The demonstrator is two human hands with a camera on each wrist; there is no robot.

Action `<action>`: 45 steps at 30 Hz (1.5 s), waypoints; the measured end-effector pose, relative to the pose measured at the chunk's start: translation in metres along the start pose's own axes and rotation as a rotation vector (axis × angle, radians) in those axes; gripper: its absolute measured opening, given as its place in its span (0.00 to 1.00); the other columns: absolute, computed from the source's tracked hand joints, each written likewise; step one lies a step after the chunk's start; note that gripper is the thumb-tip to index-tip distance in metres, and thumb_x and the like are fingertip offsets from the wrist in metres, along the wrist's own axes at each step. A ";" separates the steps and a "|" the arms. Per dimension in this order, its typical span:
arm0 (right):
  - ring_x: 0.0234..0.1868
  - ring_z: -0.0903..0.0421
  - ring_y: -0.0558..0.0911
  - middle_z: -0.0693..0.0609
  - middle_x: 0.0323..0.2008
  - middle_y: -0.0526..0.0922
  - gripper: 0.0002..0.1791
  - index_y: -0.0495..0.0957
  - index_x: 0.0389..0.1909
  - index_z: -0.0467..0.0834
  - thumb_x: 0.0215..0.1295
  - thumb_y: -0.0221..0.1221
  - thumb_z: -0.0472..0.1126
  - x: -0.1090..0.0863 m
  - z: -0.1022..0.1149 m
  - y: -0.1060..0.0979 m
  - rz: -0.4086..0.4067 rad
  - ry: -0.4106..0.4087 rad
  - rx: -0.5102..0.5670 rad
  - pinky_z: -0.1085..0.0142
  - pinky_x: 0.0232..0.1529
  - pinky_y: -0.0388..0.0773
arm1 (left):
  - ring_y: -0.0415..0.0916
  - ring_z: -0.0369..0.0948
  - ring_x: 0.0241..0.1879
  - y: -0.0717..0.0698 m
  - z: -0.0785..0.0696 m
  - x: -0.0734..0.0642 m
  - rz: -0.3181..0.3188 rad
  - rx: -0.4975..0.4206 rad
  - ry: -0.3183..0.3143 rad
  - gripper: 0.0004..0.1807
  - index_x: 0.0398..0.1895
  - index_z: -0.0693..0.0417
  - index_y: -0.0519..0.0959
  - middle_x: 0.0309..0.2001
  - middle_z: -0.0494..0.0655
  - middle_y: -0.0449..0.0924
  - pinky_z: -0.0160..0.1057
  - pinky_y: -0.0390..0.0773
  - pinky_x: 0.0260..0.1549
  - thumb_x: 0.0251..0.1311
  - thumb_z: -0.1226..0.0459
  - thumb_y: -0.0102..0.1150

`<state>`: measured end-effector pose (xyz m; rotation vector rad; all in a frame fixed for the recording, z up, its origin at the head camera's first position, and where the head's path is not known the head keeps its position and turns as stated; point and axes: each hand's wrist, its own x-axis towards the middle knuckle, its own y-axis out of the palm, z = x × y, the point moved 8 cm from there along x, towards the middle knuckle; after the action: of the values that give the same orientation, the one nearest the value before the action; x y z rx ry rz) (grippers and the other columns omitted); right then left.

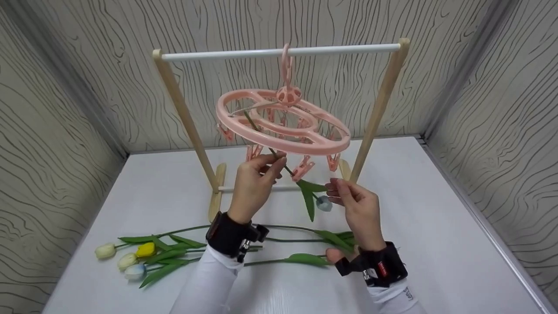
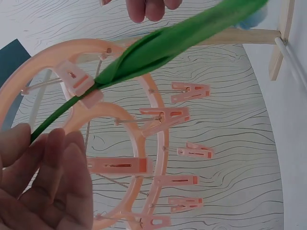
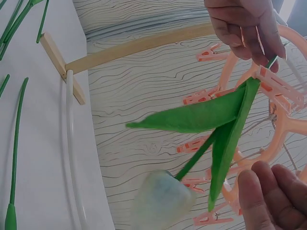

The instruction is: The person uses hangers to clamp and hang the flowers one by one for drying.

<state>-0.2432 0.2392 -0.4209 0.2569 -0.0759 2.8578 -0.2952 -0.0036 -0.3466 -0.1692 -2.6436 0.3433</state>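
Observation:
A light-blue artificial tulip (image 1: 324,203) hangs aslant, bloom lowest, from the pink round clip hanger (image 1: 279,139). One pink clothespin (image 2: 74,79) grips its stem just by the base of the green leaves (image 3: 192,115). My left hand (image 1: 257,183) pinches the stem between thumb and fingers, on the tail side of that clothespin. The stem's tail end runs up across the hanger's ring. My right hand (image 1: 362,209) is beside the bloom and a leaf tip, its fingers loosely bent and nothing held in them.
The hanger's hook (image 1: 286,65) sits over the white bar (image 1: 218,54) of a wooden-legged stand (image 1: 183,113). More tulips lie on the white table (image 1: 418,209): yellow (image 1: 146,250), cream (image 1: 105,251) and pale-blue (image 1: 135,272) blooms at left. Other clothespins dangle round the ring.

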 end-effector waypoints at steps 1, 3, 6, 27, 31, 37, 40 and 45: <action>0.45 0.65 0.95 0.44 0.50 0.99 0.19 0.89 0.64 0.26 0.95 0.57 0.38 0.000 -0.001 -0.001 -0.003 0.002 -0.003 0.73 0.52 0.93 | 0.92 0.54 0.37 0.000 0.001 -0.001 0.005 0.003 0.001 0.12 0.59 0.69 0.93 0.53 0.67 0.96 0.28 0.83 0.37 0.84 0.68 0.67; 0.44 0.65 0.95 0.45 0.49 0.99 0.19 0.89 0.64 0.26 0.95 0.57 0.38 -0.001 -0.001 -0.002 -0.004 0.002 -0.006 0.73 0.52 0.93 | 0.91 0.53 0.37 0.001 0.003 -0.002 0.019 0.015 0.002 0.13 0.60 0.68 0.93 0.56 0.67 0.96 0.28 0.82 0.37 0.84 0.68 0.68; 0.44 0.65 0.95 0.50 0.47 0.99 0.20 0.88 0.64 0.25 0.95 0.57 0.38 -0.004 -0.002 -0.003 -0.004 0.002 -0.003 0.72 0.51 0.93 | 0.92 0.53 0.37 0.003 0.004 -0.008 0.046 0.048 0.004 0.15 0.62 0.70 0.92 0.55 0.67 0.96 0.29 0.81 0.37 0.85 0.67 0.68; 0.50 0.66 0.90 0.40 0.57 0.97 0.16 0.89 0.66 0.31 0.91 0.64 0.37 -0.029 -0.062 -0.037 0.084 0.187 -0.276 0.76 0.54 0.88 | 0.92 0.43 0.43 0.008 0.051 -0.114 0.106 0.121 -0.152 0.13 0.57 0.63 0.94 0.49 0.57 0.98 0.31 0.88 0.42 0.86 0.62 0.69; 0.53 0.59 0.90 0.41 0.56 0.97 0.11 0.93 0.60 0.35 0.86 0.68 0.33 -0.038 -0.064 -0.028 0.137 0.102 -0.439 0.76 0.53 0.85 | 0.92 0.40 0.43 0.002 0.062 -0.128 0.107 0.133 -0.197 0.12 0.55 0.63 0.94 0.50 0.57 0.98 0.31 0.87 0.42 0.85 0.63 0.70; 0.53 0.52 0.94 0.49 0.50 0.98 0.07 0.96 0.51 0.41 0.79 0.73 0.32 -0.055 -0.064 -0.003 0.222 -0.061 -0.650 0.64 0.56 0.90 | 0.92 0.39 0.42 -0.011 0.082 -0.144 0.096 0.187 -0.250 0.11 0.54 0.64 0.94 0.48 0.55 0.98 0.30 0.86 0.40 0.84 0.64 0.70; 0.52 0.50 0.93 0.52 0.47 0.97 0.05 0.96 0.48 0.44 0.76 0.76 0.33 -0.063 -0.062 0.010 0.287 -0.174 -0.775 0.57 0.57 0.92 | 0.92 0.40 0.42 -0.016 0.091 -0.155 0.082 0.200 -0.292 0.10 0.53 0.64 0.94 0.47 0.55 0.98 0.30 0.86 0.39 0.83 0.65 0.71; 0.56 0.46 0.92 0.49 0.49 0.96 0.06 0.95 0.47 0.45 0.73 0.79 0.36 -0.074 -0.069 0.022 0.363 -0.296 -0.871 0.50 0.60 0.93 | 0.92 0.41 0.42 -0.020 0.097 -0.171 0.052 0.227 -0.348 0.09 0.54 0.62 0.95 0.48 0.53 0.98 0.32 0.87 0.41 0.83 0.65 0.71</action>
<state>-0.1904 0.2037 -0.5033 0.4995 -1.4955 2.7620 -0.1903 -0.0738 -0.4992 -0.1126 -2.9146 0.7460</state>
